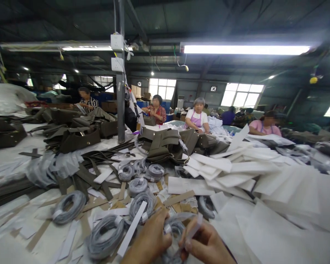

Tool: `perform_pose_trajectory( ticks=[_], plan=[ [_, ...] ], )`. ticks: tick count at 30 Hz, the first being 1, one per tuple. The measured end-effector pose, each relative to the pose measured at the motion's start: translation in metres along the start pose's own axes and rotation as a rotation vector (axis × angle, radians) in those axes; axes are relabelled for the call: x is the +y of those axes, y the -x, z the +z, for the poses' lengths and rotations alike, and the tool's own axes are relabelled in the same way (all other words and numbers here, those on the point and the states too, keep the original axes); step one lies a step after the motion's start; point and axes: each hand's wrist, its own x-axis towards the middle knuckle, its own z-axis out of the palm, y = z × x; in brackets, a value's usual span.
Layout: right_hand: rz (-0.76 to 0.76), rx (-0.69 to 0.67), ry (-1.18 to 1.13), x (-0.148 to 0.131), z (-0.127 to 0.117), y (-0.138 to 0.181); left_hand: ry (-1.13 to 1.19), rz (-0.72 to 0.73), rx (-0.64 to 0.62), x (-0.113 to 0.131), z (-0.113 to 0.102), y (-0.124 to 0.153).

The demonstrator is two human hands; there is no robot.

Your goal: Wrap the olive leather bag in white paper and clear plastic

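Observation:
At the bottom centre, a grey coiled strap in clear plastic (176,226) sits between my two hands, partly hidden by the fingers. My left hand (151,234) is closed on the coil's left side. On the other side, my right hand (207,242) pinches a narrow whitish strip (194,230) that stands up from its fingertips against the coil. Similar grey coils (106,236) lie close by on the left and ahead. A long white strip (133,227) rests just left of my left hand.
Stacked white sheets (275,227) cover the right side of the table. Dark olive bags (165,145) are piled ahead, with dark straps (92,176) on the left. A metal post (121,95) rises through the middle. Several people (198,119) work beyond the table.

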Motion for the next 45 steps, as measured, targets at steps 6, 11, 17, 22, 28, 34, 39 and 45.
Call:
perform_pose_trajectory(
  ticks=[6, 11, 17, 22, 28, 34, 39, 45],
  plan=[
    [-0.14, 0.055, 0.144, 0.007, -0.012, -0.006, 0.11, -0.031, -0.117, -0.008, 0.001, -0.002],
    [-0.136, -0.044, 0.368, 0.009, -0.02, -0.007, 0.139, 0.001, -0.149, -0.008, -0.009, 0.003],
    [-0.266, -0.029, 0.674, 0.015, -0.014, -0.009, 0.067, 0.027, -0.201, -0.008, -0.01, -0.001],
    [-0.666, -0.051, 0.956, 0.016, -0.014, -0.016, -0.003, 0.018, -0.213, -0.002, -0.009, -0.001],
    [-0.884, -0.025, 1.086, 0.007, -0.018, -0.019, 0.074, 0.094, -0.174, -0.002, -0.013, 0.003],
    [-0.947, -0.109, 1.262, 0.014, -0.024, -0.023, 0.073, 0.109, -0.163, -0.006, -0.011, 0.003],
    [-0.927, -0.032, 1.417, 0.021, -0.025, -0.019, 0.041, 0.124, -0.18, 0.004, -0.015, 0.005],
    [-1.096, 0.015, 1.64, 0.028, -0.036, -0.024, 0.06, 0.19, -0.199, 0.008, -0.014, 0.008]
  ],
)
